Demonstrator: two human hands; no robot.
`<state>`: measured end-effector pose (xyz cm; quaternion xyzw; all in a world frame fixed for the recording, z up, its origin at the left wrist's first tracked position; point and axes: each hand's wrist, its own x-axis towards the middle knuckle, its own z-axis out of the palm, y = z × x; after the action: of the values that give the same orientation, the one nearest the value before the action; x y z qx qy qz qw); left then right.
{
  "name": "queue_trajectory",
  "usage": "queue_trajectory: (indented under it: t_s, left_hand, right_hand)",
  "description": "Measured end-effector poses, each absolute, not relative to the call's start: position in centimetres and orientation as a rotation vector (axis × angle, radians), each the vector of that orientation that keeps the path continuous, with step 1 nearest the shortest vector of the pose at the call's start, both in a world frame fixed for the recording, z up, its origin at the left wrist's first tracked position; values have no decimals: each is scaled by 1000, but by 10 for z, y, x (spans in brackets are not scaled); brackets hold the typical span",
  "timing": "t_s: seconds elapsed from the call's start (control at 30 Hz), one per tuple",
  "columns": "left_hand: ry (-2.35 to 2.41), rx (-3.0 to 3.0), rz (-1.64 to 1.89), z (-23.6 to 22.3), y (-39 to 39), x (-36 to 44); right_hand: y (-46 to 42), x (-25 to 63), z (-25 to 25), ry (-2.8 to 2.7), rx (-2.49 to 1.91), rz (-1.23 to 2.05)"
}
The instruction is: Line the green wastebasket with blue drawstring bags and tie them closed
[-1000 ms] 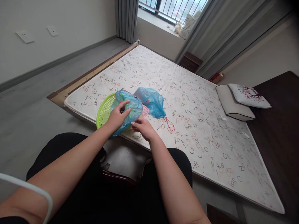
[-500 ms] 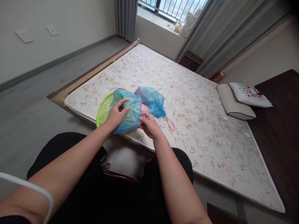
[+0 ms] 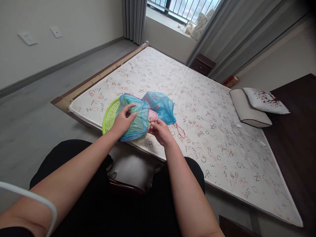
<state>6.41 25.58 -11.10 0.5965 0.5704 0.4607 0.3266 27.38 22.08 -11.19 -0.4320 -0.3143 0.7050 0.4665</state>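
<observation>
Thin blue plastic bag [image 3: 135, 123] (crinkled, see-through) held by both hands [image 3: 122, 123] [image 3: 161, 132].

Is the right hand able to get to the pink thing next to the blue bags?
Probably yes. The right hand is just below and beside the pink object, and nothing seems to lie between them. The blue plastic bag is only on its other side.

Reach across mattress [image 3: 212, 158] blocked by blue plastic bag [image 3: 160, 108] — green plastic basket [image 3: 110, 117] to left, red hanger [image 3: 180, 130] to right.
</observation>
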Motion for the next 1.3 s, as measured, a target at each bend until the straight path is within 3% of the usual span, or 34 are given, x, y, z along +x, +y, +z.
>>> queue_trajectory:
  t_s: [1.13, 1.3]
  left_hand:
    - [1496, 1557, 1183, -108, 254, 65]
    - [1317, 1567, 1076, -108, 253, 68]
  right_hand:
    - [226, 305, -90, -433, -945, 1258]
    - [225, 290, -95, -670, -1114, 1315]
